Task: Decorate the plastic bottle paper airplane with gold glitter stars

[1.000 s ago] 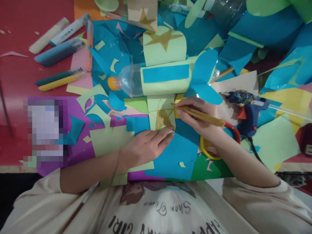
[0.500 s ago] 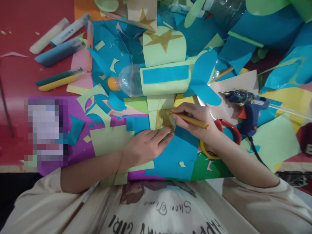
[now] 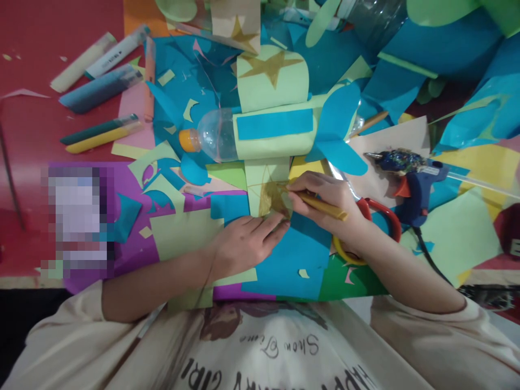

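Observation:
A plastic bottle (image 3: 217,134) with an orange cap lies on its side, wrapped in pale green paper with a blue strip and blue tail pieces. Pale green paper wings stick out from it; the far wing (image 3: 298,81) bears a brown-gold star. On the near wing (image 3: 254,172) a star outline is partly coloured in. My right hand (image 3: 325,203) grips a yellow-brown marker (image 3: 320,205), its tip at the star. With fingers stretched out flat, my left hand (image 3: 247,244) presses on the near wing's lower end.
Red-and-yellow scissors (image 3: 382,208) lie beside my right forearm, with a blue glue gun (image 3: 418,195) and its cord further right. Several markers (image 3: 97,86) rest at the far left. Coloured paper sheets and scraps cover the table around the bottle. A blurred rectangular object (image 3: 77,211) lies at left.
My right hand and the marker have shifted very slightly over the star. My left hand stays on the wing, and the bottle has not visibly moved.

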`<control>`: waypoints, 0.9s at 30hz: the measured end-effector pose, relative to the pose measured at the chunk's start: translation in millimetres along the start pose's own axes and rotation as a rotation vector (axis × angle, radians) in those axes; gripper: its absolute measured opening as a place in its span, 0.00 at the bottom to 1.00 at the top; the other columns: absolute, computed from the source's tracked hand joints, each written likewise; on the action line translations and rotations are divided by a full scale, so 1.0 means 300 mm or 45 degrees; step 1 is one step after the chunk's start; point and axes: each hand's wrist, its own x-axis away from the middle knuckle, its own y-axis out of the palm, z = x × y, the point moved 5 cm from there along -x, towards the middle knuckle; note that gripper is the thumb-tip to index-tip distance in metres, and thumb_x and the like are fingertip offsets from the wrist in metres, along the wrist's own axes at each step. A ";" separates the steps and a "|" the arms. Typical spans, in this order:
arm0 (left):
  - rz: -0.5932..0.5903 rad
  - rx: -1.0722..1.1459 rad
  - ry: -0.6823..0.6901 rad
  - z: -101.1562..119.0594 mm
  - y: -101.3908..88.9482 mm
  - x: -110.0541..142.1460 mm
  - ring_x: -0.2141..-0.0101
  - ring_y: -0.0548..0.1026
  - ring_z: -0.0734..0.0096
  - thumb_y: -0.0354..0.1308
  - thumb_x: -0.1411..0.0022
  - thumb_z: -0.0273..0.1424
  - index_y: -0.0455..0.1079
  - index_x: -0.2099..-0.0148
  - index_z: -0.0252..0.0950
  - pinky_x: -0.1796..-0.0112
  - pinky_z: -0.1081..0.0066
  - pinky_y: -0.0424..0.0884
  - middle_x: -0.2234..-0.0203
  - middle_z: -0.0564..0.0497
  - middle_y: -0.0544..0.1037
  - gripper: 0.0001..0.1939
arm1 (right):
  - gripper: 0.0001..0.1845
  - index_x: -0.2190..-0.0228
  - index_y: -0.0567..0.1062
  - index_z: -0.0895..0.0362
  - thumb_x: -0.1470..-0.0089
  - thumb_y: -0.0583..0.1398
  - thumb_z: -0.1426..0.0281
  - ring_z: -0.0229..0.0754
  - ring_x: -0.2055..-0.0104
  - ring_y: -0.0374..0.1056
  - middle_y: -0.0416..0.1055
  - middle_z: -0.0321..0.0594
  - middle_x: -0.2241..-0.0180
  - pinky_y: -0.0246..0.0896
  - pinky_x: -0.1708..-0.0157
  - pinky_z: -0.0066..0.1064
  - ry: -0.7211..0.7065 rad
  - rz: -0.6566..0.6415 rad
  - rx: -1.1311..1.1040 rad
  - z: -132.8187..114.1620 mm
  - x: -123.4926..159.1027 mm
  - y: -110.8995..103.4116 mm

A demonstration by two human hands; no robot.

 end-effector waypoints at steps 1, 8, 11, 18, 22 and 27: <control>-0.005 0.002 0.000 0.001 0.000 0.001 0.69 0.78 0.71 0.50 0.33 0.21 0.72 0.49 0.31 0.68 0.70 0.73 0.59 0.46 0.81 0.14 | 0.05 0.70 0.71 0.54 0.41 0.59 0.72 0.39 0.68 0.72 0.75 0.38 0.72 0.66 0.70 0.28 -0.006 0.001 -0.005 0.000 0.001 0.001; -0.049 0.288 -0.067 -0.026 -0.017 0.002 0.61 0.80 0.68 0.44 0.30 0.22 0.69 0.47 0.32 0.64 0.70 0.74 0.53 0.43 0.79 0.15 | 0.13 0.80 0.68 0.55 0.44 0.59 0.71 0.34 0.79 0.61 0.65 0.32 0.82 0.55 0.80 0.27 0.269 0.258 -0.288 0.039 0.007 -0.037; 0.029 0.638 -0.236 -0.070 -0.036 0.010 0.68 0.78 0.73 0.44 0.27 0.26 0.65 0.46 0.36 0.68 0.73 0.73 0.64 0.49 0.80 0.12 | 0.09 0.77 0.73 0.55 0.47 0.63 0.69 0.32 0.81 0.60 0.65 0.30 0.82 0.54 0.83 0.26 0.366 0.333 -0.582 0.055 0.005 -0.042; 0.444 1.370 -0.657 -0.203 -0.025 0.056 0.78 0.65 0.76 0.44 0.26 0.38 0.62 0.51 0.42 0.77 0.76 0.64 0.77 0.58 0.65 0.09 | 0.11 0.70 0.80 0.55 0.53 0.69 0.61 0.36 0.76 0.72 0.76 0.35 0.75 0.70 0.76 0.28 0.626 0.125 -1.296 0.043 0.014 0.028; 0.426 1.440 -0.858 -0.229 -0.006 0.051 0.71 0.74 0.75 0.54 0.30 0.42 0.63 0.53 0.40 0.73 0.76 0.69 0.71 0.54 0.73 0.11 | 0.09 0.69 0.82 0.55 0.50 0.67 0.62 0.37 0.74 0.74 0.79 0.36 0.74 0.72 0.73 0.29 0.705 0.034 -1.473 0.037 0.024 0.056; 0.314 1.397 -0.969 -0.217 -0.005 0.039 0.67 0.79 0.71 0.60 0.36 0.46 0.71 0.58 0.37 0.70 0.75 0.74 0.67 0.50 0.78 0.17 | 0.10 0.69 0.81 0.55 0.51 0.68 0.61 0.36 0.75 0.74 0.78 0.34 0.75 0.72 0.73 0.28 0.706 0.038 -1.505 0.040 0.025 0.065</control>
